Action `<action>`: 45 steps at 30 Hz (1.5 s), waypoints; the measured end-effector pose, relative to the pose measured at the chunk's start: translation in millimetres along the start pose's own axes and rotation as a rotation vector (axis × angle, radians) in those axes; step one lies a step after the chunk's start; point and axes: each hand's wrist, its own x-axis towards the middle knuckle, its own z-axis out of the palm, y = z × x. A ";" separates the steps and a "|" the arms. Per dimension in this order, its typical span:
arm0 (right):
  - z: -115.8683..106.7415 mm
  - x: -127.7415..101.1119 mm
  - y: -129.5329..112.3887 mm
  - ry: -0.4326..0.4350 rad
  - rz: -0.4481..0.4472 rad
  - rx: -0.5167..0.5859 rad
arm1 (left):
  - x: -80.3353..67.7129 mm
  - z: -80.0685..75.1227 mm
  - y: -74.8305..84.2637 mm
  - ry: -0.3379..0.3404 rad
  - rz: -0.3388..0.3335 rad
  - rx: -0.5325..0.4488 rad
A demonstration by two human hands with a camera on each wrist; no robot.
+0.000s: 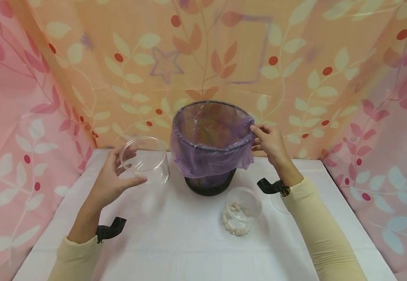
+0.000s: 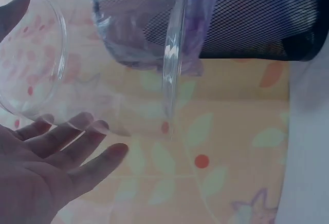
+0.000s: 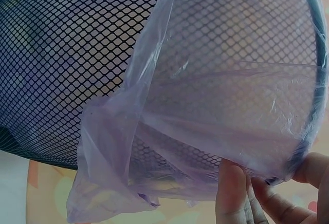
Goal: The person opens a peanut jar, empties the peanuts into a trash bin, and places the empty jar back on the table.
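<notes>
My left hand (image 1: pixel 113 177) holds a clear plastic container (image 1: pixel 164 168), thumb on one side and fingers on the other. The container is raised off the table, left of a black mesh wastebasket (image 1: pixel 210 189); I see nothing inside it. A thin purple plastic bag (image 1: pixel 207 164) lines the basket and folds down over its rim. On the right of that rim, my right hand (image 1: pixel 271 144) pinches the bag's edge between thumb and fingers. In the right wrist view, the fingers (image 3: pixel 231 188) lie against the bag (image 3: pixel 226 111) and the mesh (image 3: pixel 77 44).
In front of the basket, on the white-covered table (image 1: pixel 175 249), stands another clear container (image 1: pixel 247 199) with several small pale lumps (image 1: pixel 236 230). A clear round lid-like piece (image 1: pixel 280 205) is partly hidden by the right forearm. Patterned cloth walls (image 1: pixel 203 50) enclose the back and sides.
</notes>
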 end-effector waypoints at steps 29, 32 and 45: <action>-0.6 0.3 0.2 0.019 0.002 0.021 | -43.7 62.7 -69.5 -0.406 -0.104 0.030; -1.7 0.0 -0.7 0.011 0.009 0.043 | -46.3 64.0 -73.0 -0.415 -0.134 0.018; -1.6 2.5 -3.6 0.010 0.033 0.086 | -52.9 61.5 -82.6 -0.450 -0.213 -0.063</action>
